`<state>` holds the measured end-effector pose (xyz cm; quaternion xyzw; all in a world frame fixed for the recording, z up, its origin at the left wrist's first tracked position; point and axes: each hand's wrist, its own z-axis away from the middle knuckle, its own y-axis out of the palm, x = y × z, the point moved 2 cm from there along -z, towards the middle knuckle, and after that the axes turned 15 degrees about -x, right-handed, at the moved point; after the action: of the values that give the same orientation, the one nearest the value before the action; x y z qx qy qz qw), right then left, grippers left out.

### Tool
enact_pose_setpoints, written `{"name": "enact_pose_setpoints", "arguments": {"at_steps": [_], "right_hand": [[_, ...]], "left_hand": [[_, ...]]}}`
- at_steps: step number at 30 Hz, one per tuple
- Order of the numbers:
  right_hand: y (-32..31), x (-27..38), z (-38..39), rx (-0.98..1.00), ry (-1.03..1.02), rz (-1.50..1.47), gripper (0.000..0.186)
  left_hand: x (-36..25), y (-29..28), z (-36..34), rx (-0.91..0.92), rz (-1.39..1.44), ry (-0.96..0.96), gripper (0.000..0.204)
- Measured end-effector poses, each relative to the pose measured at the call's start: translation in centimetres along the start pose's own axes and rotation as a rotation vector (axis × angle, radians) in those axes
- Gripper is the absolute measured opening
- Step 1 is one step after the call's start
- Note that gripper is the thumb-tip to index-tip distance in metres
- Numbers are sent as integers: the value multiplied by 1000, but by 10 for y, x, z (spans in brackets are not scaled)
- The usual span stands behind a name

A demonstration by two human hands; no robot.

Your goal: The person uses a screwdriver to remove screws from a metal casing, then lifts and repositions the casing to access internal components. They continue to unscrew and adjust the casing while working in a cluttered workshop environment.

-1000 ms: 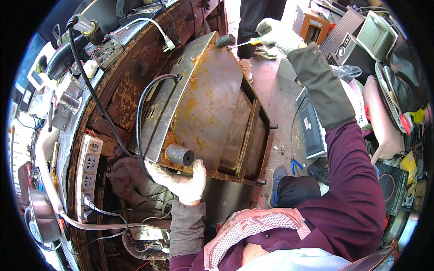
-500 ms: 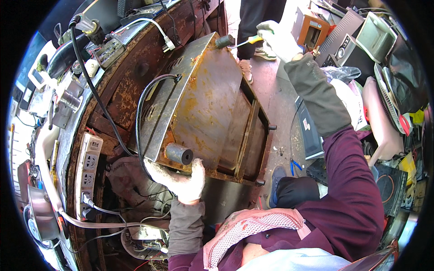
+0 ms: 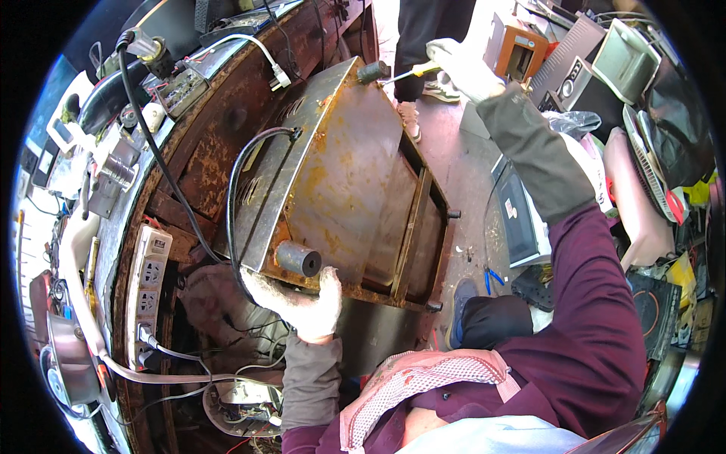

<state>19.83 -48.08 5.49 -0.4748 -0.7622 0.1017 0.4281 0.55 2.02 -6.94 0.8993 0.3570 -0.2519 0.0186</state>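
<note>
**Rusted casing held on edge, screwdriver at its far corner**

Rust-brown sheet metal filled most of my view: a rusty, box-shaped metal appliance casing [image 3: 340, 174] stood tilted against the round, corroded metal desk [image 3: 219, 144]. My left hand [image 3: 302, 303], in a white knit glove, was clamped on the casing's near lower edge, just beside a short black rubber foot [image 3: 299, 259]. My right hand [image 3: 465, 68], also gloved, was closed around a yellow-handled screwdriver [image 3: 412, 72] whose tip met the second black foot at the far corner. Compared with a second before, the right hand had crept only slightly; the casing had not shifted. I judged the fastener there was still being worked. A white power strip [image 3: 147, 291] lay at left.
</note>
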Motion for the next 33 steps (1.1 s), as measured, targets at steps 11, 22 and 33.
{"name": "enact_pose_setpoints", "arguments": {"at_steps": [11,22,33], "right_hand": [[7,-25,-3,-30,-69,-31,31],[10,-29,7,-20,-48,-50,34],[0,-9,10,-57,-132,20,28]], "left_hand": [[0,0,1,11,-25,-34,132],[0,-5,2,20,-35,-37,131],[1,-1,6,3,-31,-45,132]]}}
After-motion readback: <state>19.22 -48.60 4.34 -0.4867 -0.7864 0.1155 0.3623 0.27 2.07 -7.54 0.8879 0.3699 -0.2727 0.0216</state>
